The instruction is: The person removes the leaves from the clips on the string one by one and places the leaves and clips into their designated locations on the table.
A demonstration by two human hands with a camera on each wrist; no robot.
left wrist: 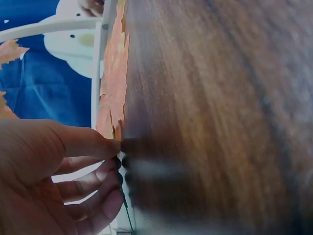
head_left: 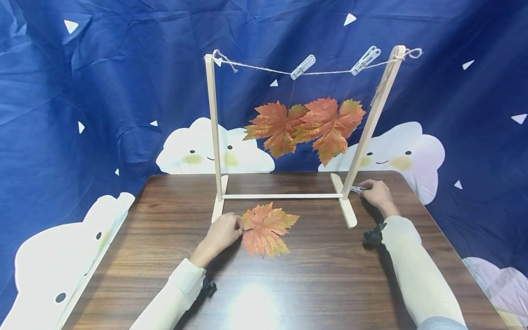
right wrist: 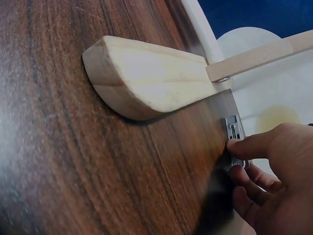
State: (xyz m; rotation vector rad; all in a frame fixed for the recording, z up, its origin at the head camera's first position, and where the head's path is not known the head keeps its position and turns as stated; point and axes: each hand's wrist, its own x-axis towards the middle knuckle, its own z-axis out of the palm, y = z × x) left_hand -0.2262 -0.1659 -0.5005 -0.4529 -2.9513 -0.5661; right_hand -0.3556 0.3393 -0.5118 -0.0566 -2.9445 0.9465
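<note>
Two pinches: left hand (head_left: 222, 231) on stem (left wrist: 128, 214) of leaf (head_left: 269, 233), about seven o'clock from wooden rack (head_left: 282, 196); right hand (head_left: 377, 194) holds clip (head_left: 358, 189), three o'clock of right post (head_left: 365, 142). Leaf likely light, bendy (edges could crease); best gripped by stem.

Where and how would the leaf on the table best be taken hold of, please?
Probably by its stem end, pinched from the left: the leaf points that end toward the left hand, which pinches there, while its broad, thin body spreads rightward and would likely bend.
</note>
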